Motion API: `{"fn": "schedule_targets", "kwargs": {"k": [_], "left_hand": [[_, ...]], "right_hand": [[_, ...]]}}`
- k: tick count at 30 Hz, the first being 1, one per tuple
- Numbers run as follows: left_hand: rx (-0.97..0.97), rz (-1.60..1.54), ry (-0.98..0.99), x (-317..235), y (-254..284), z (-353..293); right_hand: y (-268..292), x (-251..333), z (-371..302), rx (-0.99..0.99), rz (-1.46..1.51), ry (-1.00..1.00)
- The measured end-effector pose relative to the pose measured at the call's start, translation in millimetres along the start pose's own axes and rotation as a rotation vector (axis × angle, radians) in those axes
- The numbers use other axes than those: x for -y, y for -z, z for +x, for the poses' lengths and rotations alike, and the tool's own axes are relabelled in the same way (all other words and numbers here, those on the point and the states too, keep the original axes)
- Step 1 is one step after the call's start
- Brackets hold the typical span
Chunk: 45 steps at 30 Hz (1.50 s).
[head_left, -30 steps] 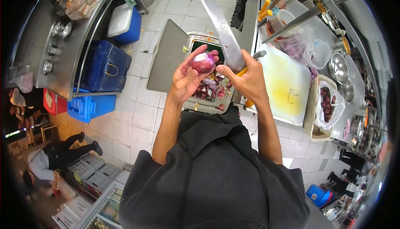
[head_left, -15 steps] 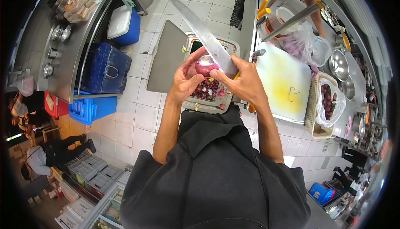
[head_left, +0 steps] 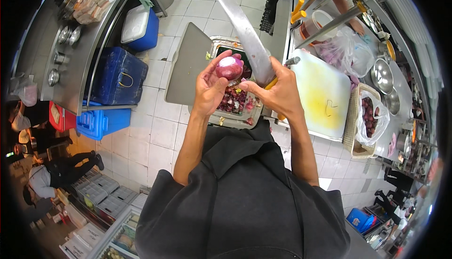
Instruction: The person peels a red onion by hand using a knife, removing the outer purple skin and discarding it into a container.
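Note:
My left hand (head_left: 211, 88) holds a peeled red onion (head_left: 229, 67) up between thumb and fingers. My right hand (head_left: 279, 91) grips the yellow handle of a big knife (head_left: 243, 29); its long blade points up and away, right beside the onion. Both hands hover over a bin (head_left: 219, 45) on the floor that holds red onion skins and scraps (head_left: 234, 99).
To the right lies a yellow-stained white cutting board (head_left: 319, 90), then a basket (head_left: 350, 131) with a bag of red onions (head_left: 369, 115) and metal bowls. A grey lid (head_left: 187, 64) and blue crates (head_left: 117, 76) stand on the tiled floor at left. People sit at far left.
The knife blade swung from upper right across the onion and back up to the right. The left hand turned the onion, which now shows a paler peeled face.

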<state>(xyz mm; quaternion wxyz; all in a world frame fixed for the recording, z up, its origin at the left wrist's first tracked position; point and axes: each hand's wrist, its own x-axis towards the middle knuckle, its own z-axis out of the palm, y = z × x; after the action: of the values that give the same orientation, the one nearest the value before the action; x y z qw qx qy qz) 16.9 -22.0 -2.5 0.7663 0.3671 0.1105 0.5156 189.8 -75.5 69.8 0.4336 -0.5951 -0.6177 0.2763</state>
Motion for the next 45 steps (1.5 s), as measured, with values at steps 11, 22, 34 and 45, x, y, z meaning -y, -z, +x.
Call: {"fn": "schedule_targets", "kwargs": {"k": [11, 22, 34, 45], "left_hand": [[0.098, -0.077, 0.032, 1.5, 0.2, -5.3], [0.045, 0.09, -0.007, -3.0, -2.9, -6.3], [-0.047, 0.033, -0.036, -3.6, -10.2, -1.9], [-0.081, 0.15, -0.021, 19.4, 13.5, -7.8]], "right_hand": [[-5.5, -0.5, 0.3, 0.056, -0.009, -0.09], [0.3, 4.2, -1.2, 0.116, 0.04, -0.178], [-5.2, 0.3, 0.5, -0.051, -0.018, 0.074], [-11.1, -16.0, -0.8, -0.094, -0.074, 0.017]]}}
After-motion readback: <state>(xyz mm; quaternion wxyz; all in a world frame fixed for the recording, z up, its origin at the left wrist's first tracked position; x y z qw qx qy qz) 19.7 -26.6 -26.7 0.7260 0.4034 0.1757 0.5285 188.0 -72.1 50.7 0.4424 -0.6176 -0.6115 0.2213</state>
